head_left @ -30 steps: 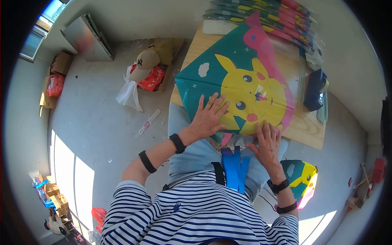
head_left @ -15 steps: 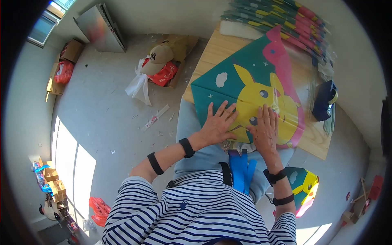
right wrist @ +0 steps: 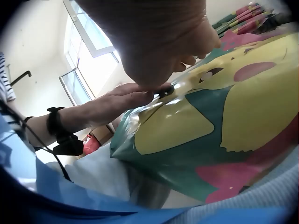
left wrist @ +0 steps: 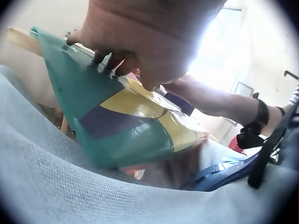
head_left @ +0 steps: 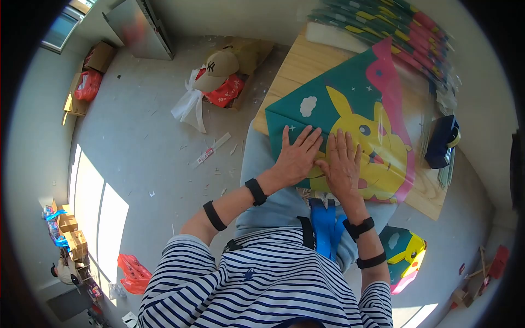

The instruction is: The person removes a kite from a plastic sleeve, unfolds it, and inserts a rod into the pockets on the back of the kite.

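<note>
A kite-shaped plastic sheet [head_left: 383, 134], teal with a pink border and a yellow cartoon figure, lies over the table's near edge and the lap. My left hand [head_left: 298, 158] rests flat on its left part, fingers straight and spread. Just beside it, my right hand [head_left: 343, 169] lies on the yellow print, fingers extended and its thumb close to the left hand. In the left wrist view, the sheet's near part [left wrist: 135, 147] bends down over the thighs. The right wrist view shows the glossy sheet [right wrist: 177, 130] creased under the hands.
The wooden table [head_left: 290, 82] carries a stack of similar printed bundles [head_left: 383, 30] at the back. A dark blue tape dispenser [head_left: 442, 142] and thin rods [head_left: 445, 176] stand at its right. Another printed piece [head_left: 399, 251] lies lower right. A beige cap [head_left: 221, 68] tops a box at left.
My right hand has slid left over the sheet from its near right edge to beside the left hand. The left hand stays on the left part. The head view has shifted.
</note>
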The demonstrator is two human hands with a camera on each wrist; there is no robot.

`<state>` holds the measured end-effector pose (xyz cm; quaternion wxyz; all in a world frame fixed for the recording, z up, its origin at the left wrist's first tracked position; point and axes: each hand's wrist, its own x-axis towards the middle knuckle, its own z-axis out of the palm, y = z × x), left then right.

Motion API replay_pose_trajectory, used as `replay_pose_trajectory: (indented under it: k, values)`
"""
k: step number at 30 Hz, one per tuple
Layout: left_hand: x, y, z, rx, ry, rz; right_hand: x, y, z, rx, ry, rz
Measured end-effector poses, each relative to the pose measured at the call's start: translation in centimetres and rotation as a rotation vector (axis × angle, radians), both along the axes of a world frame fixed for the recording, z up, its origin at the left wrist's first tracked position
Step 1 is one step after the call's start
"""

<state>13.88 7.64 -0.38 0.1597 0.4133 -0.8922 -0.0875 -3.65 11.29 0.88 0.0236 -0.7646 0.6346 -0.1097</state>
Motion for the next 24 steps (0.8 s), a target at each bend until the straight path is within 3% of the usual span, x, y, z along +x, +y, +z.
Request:
replay_pose_trajectory:
  k: [16, 24]
  values:
    - [0.1, -1.5, 0.1, -0.105, 0.066, 0.000, 0.1, -1.0, -0.7, 0.011, -0.033, -0.008]
    - [-0.1, -1.5, 0.0, -0.133, 0.003, 0.022, -2.7, -7.3, -0.8, 0.014, 0.066, -0.002]
